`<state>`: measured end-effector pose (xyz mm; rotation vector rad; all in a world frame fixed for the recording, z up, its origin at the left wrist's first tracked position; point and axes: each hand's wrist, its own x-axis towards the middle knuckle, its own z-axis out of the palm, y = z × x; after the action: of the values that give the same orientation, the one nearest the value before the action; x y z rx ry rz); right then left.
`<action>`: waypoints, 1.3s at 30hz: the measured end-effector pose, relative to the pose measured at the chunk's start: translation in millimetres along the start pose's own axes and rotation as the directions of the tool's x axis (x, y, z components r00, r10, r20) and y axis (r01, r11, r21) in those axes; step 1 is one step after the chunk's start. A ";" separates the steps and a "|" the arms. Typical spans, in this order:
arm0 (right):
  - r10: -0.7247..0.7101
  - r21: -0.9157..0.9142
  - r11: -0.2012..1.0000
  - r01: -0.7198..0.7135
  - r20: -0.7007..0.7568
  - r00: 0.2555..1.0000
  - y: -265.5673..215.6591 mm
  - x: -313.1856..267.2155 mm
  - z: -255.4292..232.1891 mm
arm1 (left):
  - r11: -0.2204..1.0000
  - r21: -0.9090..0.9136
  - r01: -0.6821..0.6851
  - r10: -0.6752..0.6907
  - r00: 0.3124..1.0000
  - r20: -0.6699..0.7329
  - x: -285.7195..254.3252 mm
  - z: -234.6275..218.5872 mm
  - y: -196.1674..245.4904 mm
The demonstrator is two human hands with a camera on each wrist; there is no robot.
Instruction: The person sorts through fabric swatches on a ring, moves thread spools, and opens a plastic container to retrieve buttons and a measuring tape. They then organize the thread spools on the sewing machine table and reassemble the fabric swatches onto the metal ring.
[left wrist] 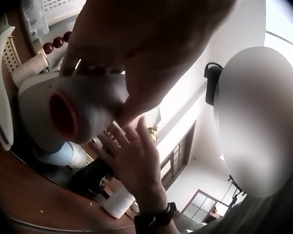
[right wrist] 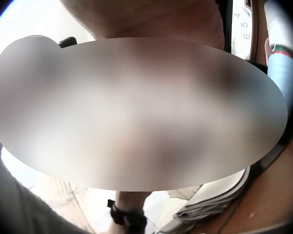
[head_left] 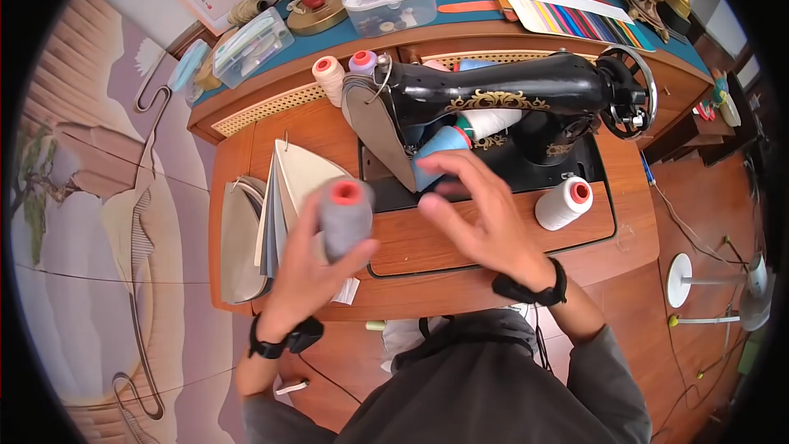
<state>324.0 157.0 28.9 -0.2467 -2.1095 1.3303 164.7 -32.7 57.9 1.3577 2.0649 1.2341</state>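
My left hand point(head_left: 302, 286) grips a grey thread cone point(head_left: 346, 224) with a red core, raised over the left part of the wooden table. The cone looks blurred in the head view; in the left wrist view its red end point(left wrist: 63, 115) faces the camera. To its right, my right hand point(head_left: 493, 230) is spread in the air with nothing in it, fingers pointing toward the black sewing machine point(head_left: 509, 90). A blue thread cone point(head_left: 442, 152) lies under the machine arm, just beyond the right fingertips. Near the right wrist stands a white thread cone point(head_left: 565, 204) with a red core. Blur covers most of the right wrist view.
Fabric swatch sets point(head_left: 279, 197) hang or lie at the table's left. Pink point(head_left: 329, 78) and lilac point(head_left: 362, 62) thread cones stand behind the machine head. Along the back shelf are a clear plastic box point(head_left: 389, 4) and a colour card point(head_left: 575, 16).
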 end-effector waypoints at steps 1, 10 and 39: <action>-0.011 -0.198 0.980 0.012 0.005 1.000 10.6 2.9 -8.1 | 0.992 -0.113 0.064 -0.070 0.996 -0.048 -4.3 -12.6 -7.4; -0.068 -0.641 0.749 0.167 0.177 0.982 65.7 21.2 -7.0 | 0.994 -0.107 0.012 -0.046 0.947 -0.318 91.5 -97.3 -59.2; -0.053 -0.180 0.982 0.053 0.005 0.999 -16.2 37.8 39.6 | 0.988 -0.115 -0.100 0.112 0.988 0.107 63.6 -55.8 0.5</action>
<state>273.4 137.3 46.5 -0.2632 -2.2233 1.1091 96.5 -2.8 98.0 1.4680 1.8420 1.2632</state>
